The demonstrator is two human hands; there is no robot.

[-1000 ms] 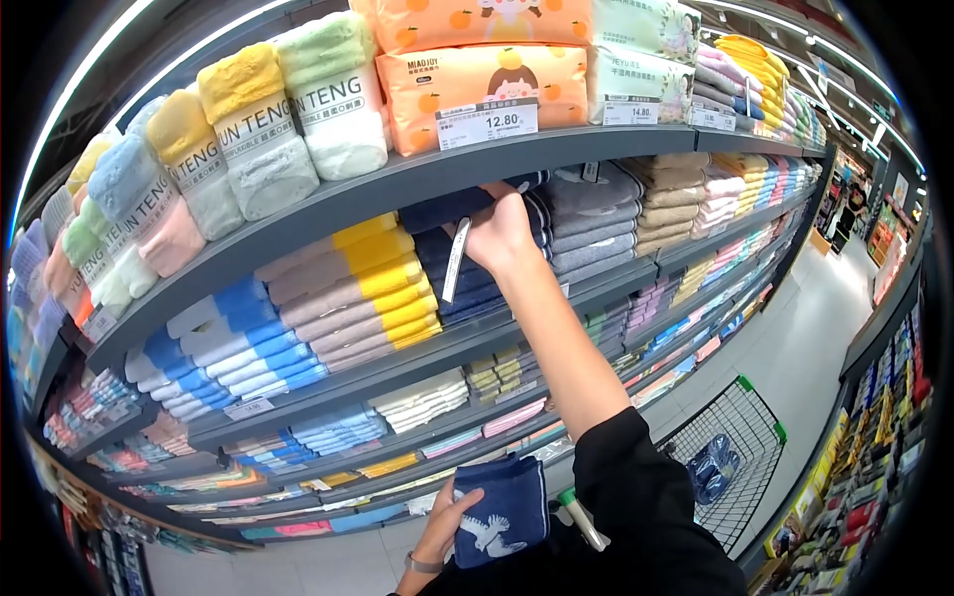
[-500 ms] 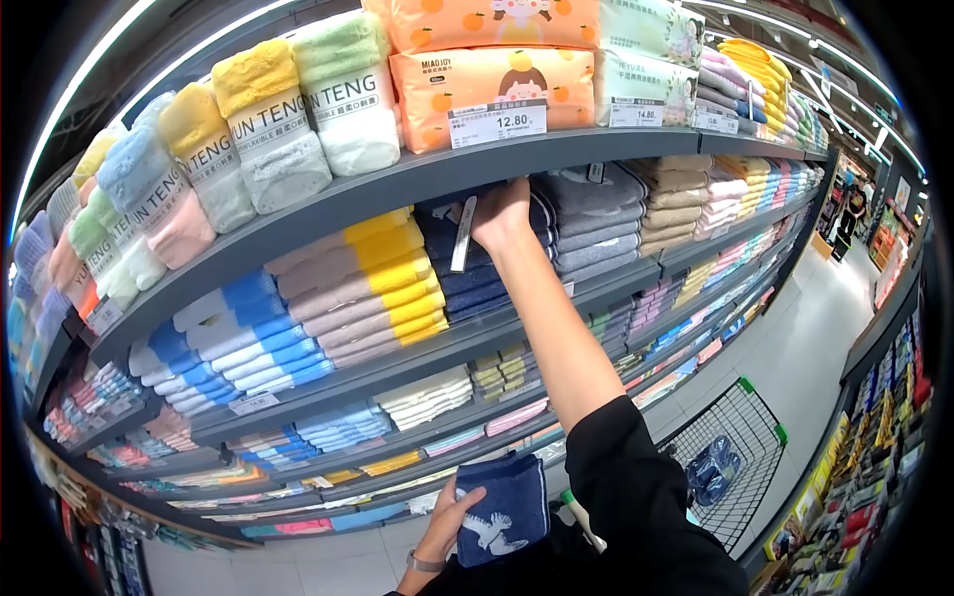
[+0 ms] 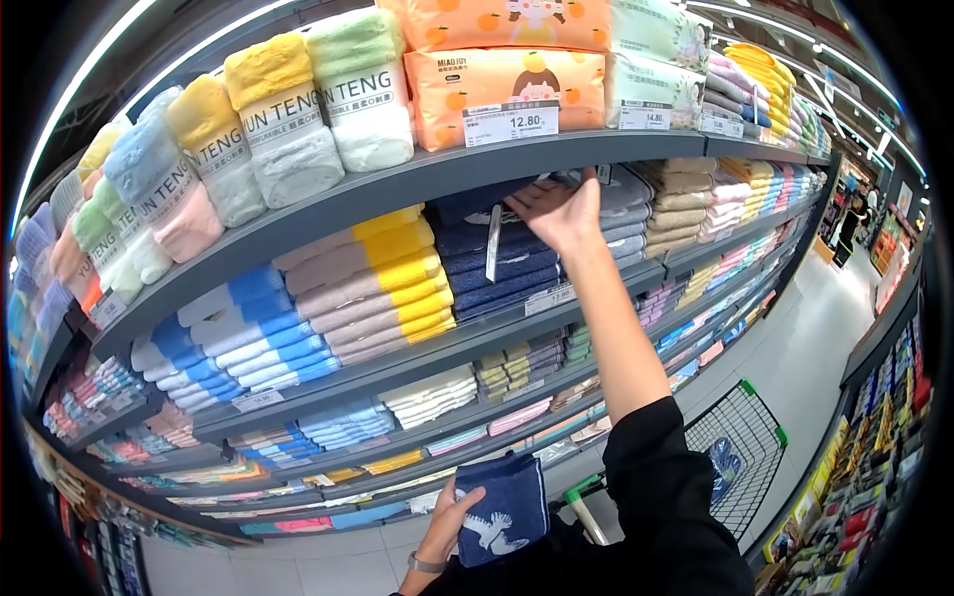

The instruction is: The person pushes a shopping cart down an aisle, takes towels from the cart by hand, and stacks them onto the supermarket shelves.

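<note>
My left hand (image 3: 449,517) grips a folded navy towel (image 3: 503,509) with a white bird pattern, low in front of my body. Up at the shelf, my right hand (image 3: 561,211) reaches in with its fingers spread, at the top of the navy towel stack (image 3: 502,263) and beside the grey-blue towels (image 3: 623,214). A white tag (image 3: 493,243) hangs in front of the navy stack, left of the right hand. Part of the right fingertips lies in the shelf's shadow.
Grey shelves (image 3: 437,164) curve across the view, with rolled towels (image 3: 288,119) and orange packs (image 3: 507,94) on top. A wire cart (image 3: 745,447) holding blue items stands at the lower right. People (image 3: 853,223) are far down the aisle.
My right hand has moved right from the navy stack toward the grey-blue towels, and its fingers have spread. My left hand still holds the navy towel low down.
</note>
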